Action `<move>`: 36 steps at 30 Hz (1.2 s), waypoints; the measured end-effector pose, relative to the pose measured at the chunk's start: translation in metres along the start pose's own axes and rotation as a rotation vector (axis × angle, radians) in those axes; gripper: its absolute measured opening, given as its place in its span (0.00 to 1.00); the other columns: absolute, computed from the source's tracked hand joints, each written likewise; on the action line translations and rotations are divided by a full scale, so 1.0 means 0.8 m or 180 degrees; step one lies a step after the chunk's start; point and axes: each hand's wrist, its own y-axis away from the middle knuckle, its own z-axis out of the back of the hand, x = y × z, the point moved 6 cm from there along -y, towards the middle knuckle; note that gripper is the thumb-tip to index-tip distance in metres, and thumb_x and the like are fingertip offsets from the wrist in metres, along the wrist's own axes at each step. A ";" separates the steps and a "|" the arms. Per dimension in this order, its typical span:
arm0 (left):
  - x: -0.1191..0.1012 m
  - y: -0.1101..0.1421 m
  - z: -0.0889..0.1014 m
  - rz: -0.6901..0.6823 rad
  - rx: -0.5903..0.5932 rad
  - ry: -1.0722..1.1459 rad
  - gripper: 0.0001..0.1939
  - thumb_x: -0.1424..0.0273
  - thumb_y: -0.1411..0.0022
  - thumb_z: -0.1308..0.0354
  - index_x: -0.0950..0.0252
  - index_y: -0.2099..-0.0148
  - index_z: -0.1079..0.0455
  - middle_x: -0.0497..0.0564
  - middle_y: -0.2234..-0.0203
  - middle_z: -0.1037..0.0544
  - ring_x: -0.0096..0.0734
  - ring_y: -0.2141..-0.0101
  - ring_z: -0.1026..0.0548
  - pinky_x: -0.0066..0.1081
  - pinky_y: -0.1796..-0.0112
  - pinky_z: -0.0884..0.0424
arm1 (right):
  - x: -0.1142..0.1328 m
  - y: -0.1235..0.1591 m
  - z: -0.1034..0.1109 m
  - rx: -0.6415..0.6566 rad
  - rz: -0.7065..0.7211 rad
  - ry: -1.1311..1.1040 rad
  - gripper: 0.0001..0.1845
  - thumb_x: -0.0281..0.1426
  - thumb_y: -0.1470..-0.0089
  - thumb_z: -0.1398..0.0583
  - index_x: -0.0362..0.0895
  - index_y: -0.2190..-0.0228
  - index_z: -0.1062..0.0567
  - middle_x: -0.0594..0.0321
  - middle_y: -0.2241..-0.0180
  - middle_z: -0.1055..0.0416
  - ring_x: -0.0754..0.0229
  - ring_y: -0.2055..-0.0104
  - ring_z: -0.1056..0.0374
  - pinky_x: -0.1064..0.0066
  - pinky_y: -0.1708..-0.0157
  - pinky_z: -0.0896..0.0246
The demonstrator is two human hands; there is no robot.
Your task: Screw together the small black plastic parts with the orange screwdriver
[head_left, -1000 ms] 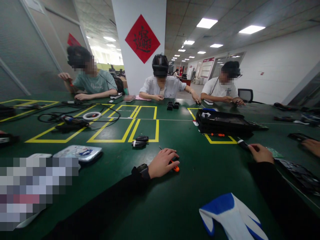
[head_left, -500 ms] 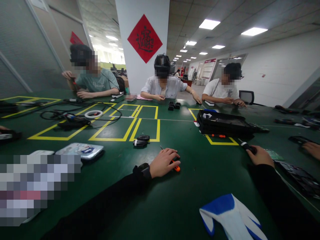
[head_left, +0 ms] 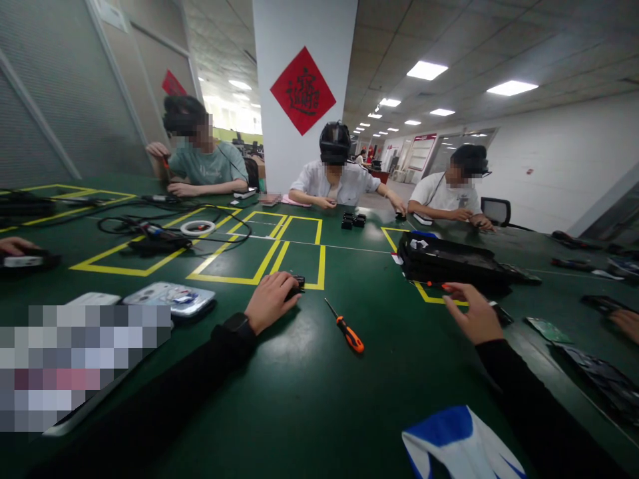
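Note:
My left hand (head_left: pixel 272 299) lies over the small black cylindrical pieces (head_left: pixel 300 282), fingers curled around them and hiding most of them. To its right, an orange-and-black screwdriver (head_left: pixel 351 334) rests on the green table, its shaft pointing up and left. My right hand (head_left: pixel 474 314) is open, with its index finger and thumb apart beside a small orange-handled tool (head_left: pixel 437 285) at the front edge of a black tray-like housing (head_left: pixel 454 259). A dark tool (head_left: pixel 501 313) lies just behind the right hand, partly hidden by it.
A white-and-blue glove (head_left: pixel 459 436) lies near the front edge. Phones (head_left: pixel 172 299) are at left, beyond a blurred-out item. Cables (head_left: pixel 154 236) and a white ring (head_left: pixel 198 228) lie farther back. Green circuit boards (head_left: pixel 548 329) are at right. Several people sit around the table.
My left hand has left the screwdriver and moved left onto the black cylindrical pieces. My right hand has let go of the dark tool and shifted left toward the orange-handled one.

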 end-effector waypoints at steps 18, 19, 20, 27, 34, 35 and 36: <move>0.008 0.008 -0.009 0.0206 0.0399 0.0847 0.15 0.61 0.51 0.44 0.64 0.63 0.38 0.51 0.66 0.34 0.35 0.63 0.35 0.34 0.62 0.38 | 0.226 0.041 -0.134 0.1385 0.0308 -0.0281 0.10 0.34 0.48 0.49 0.44 0.64 0.33 0.60 0.65 0.37 0.65 0.72 0.38 0.74 0.74 0.47; 0.004 0.008 -0.011 0.0213 0.0448 0.0944 0.15 0.61 0.51 0.44 0.64 0.63 0.38 0.51 0.65 0.34 0.35 0.63 0.35 0.34 0.62 0.38 | 0.222 0.039 -0.134 0.1347 0.0264 -0.0457 0.10 0.33 0.48 0.49 0.44 0.65 0.33 0.61 0.66 0.37 0.65 0.71 0.38 0.74 0.73 0.47; -0.001 0.009 -0.013 0.0228 0.0502 0.1034 0.15 0.62 0.51 0.44 0.64 0.63 0.38 0.51 0.65 0.33 0.35 0.63 0.34 0.34 0.62 0.37 | 0.220 0.037 -0.132 0.1307 0.0236 -0.0644 0.09 0.33 0.49 0.49 0.44 0.65 0.33 0.62 0.66 0.37 0.64 0.70 0.38 0.74 0.71 0.46; -0.025 0.009 -0.021 0.0462 0.0603 0.1494 0.14 0.63 0.49 0.46 0.63 0.60 0.40 0.50 0.66 0.31 0.33 0.66 0.31 0.33 0.64 0.36 | 0.222 0.034 -0.125 0.1203 0.0193 -0.1645 0.08 0.30 0.53 0.46 0.42 0.68 0.31 0.62 0.70 0.35 0.63 0.69 0.39 0.72 0.68 0.46; -0.039 -0.007 -0.024 0.0438 0.0206 0.1844 0.16 0.67 0.48 0.47 0.64 0.55 0.39 0.52 0.60 0.32 0.33 0.58 0.34 0.35 0.55 0.39 | 0.217 0.031 -0.127 0.1272 0.0146 -0.1965 0.09 0.28 0.55 0.46 0.42 0.69 0.30 0.62 0.70 0.33 0.63 0.70 0.39 0.73 0.69 0.45; -0.041 -0.008 -0.026 0.0434 0.0227 0.1884 0.16 0.67 0.47 0.47 0.63 0.55 0.38 0.52 0.61 0.31 0.33 0.58 0.33 0.36 0.55 0.39 | 0.217 0.031 -0.127 0.1293 0.0139 -0.1953 0.08 0.28 0.55 0.46 0.42 0.69 0.30 0.62 0.71 0.33 0.63 0.70 0.39 0.73 0.69 0.45; -0.043 -0.009 -0.028 0.0453 0.0243 0.1918 0.15 0.67 0.47 0.48 0.63 0.55 0.37 0.52 0.61 0.31 0.33 0.59 0.33 0.37 0.55 0.39 | 0.217 0.032 -0.128 0.1321 0.0136 -0.1935 0.09 0.28 0.54 0.47 0.42 0.69 0.29 0.62 0.71 0.33 0.63 0.70 0.38 0.73 0.69 0.45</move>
